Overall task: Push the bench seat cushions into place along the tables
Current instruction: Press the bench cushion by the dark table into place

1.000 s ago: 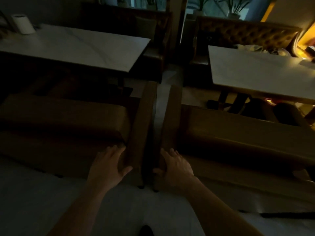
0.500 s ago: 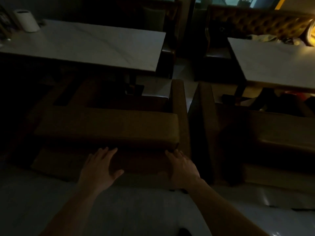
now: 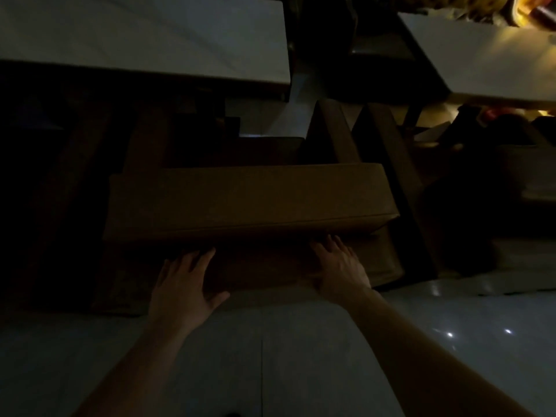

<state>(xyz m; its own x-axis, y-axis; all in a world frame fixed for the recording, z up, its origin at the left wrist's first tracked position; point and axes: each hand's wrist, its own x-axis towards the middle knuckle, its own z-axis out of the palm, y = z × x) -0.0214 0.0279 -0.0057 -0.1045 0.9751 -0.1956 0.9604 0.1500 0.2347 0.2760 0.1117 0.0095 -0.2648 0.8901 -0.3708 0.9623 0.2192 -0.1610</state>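
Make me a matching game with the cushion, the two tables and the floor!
Things:
1. cushion
2. left table
3. right table
4. floor

Descriptions:
A. shiny, with small light spots
B. brown, just beyond both hands
C. pale top, warm yellow glow at its far edge
D. pale top, right behind the cushion

Pairs: 1-B, 2-D, 3-C, 4-A

Brown bench seat cushion point(image 3: 249, 200), lying flat, below white table point(image 3: 144, 40)

Dim restaurant: booth benches point(image 3: 249, 200), rows of tables point(image 3: 144, 37).
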